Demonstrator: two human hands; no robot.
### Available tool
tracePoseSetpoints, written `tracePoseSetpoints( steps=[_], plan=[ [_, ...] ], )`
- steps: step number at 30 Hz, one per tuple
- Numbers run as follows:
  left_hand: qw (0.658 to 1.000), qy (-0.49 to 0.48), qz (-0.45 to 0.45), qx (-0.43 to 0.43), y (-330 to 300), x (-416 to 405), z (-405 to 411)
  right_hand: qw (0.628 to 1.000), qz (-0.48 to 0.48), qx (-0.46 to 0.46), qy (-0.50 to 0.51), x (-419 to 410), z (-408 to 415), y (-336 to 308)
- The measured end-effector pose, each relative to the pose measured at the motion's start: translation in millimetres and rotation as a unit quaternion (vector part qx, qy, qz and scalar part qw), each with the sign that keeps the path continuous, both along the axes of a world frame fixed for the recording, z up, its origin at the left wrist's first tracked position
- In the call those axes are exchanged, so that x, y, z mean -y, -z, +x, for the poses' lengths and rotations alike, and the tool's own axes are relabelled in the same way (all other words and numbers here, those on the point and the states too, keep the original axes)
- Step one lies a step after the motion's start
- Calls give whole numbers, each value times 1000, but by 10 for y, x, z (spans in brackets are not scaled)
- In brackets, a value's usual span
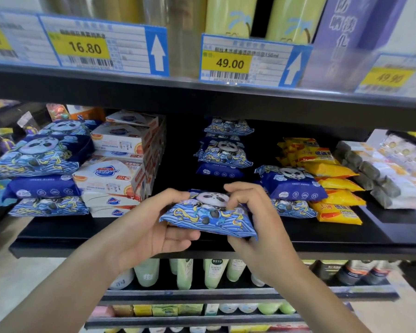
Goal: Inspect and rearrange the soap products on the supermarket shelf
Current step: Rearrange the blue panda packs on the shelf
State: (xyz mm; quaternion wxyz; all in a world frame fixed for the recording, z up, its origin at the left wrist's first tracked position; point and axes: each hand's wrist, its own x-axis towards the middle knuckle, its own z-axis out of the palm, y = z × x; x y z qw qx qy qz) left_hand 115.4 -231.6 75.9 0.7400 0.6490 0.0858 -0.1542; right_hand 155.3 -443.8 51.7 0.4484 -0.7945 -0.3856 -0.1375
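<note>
Both hands hold one blue panda-print pack point(208, 216) just above the front of the black shelf point(139, 243). My left hand point(151, 227) grips its left end, thumb on top and fingers underneath. My right hand point(255, 212) pinches its right end, fingers curled over the top edge. More panda packs lie in stacks at the left point(43, 169), at the back centre point(226, 147) and at the right point(291, 186). White and orange soap boxes point(120, 164) are stacked beside the left stack.
Yellow soap packets point(327, 179) and grey and white wrapped bundles point(380, 179) fill the shelf's right side. Price tags point(228, 62) hang on the upper shelf edge under tall bottles. Green and white bottles point(185, 272) stand on the shelf below.
</note>
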Motion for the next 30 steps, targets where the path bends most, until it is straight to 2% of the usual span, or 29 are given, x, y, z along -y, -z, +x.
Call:
tracePoseSetpoints(
  steps=[2,3,5,8,16,21,23,25,30],
  plan=[
    [997,-37,7,-71,-14,17,34,998,-65,10,20,41,14,21],
    [997,-33,16,-68,8,12,-18,995,-98,7,26,70,18,11],
    [998,-49,48,-16,83,-61,-33,985,-169,17,30,128,26,-47],
    [992,-122,18,27,122,-45,-33,971,-235,51,9,189,40,-194],
    [989,-104,23,101,80,128,-21,956,-275,103,-1,57,151,-516],
    [988,-106,-50,100,23,194,16,962,-259,79,31,188,262,-768],
    [985,-120,2,122,35,177,33,962,-264,51,55,316,371,-894],
    [973,-131,105,156,82,135,40,955,-281,12,92,451,510,-991],
    [914,-104,311,239,241,99,31,935,-307,-4,176,721,802,-1112]
  ],
)
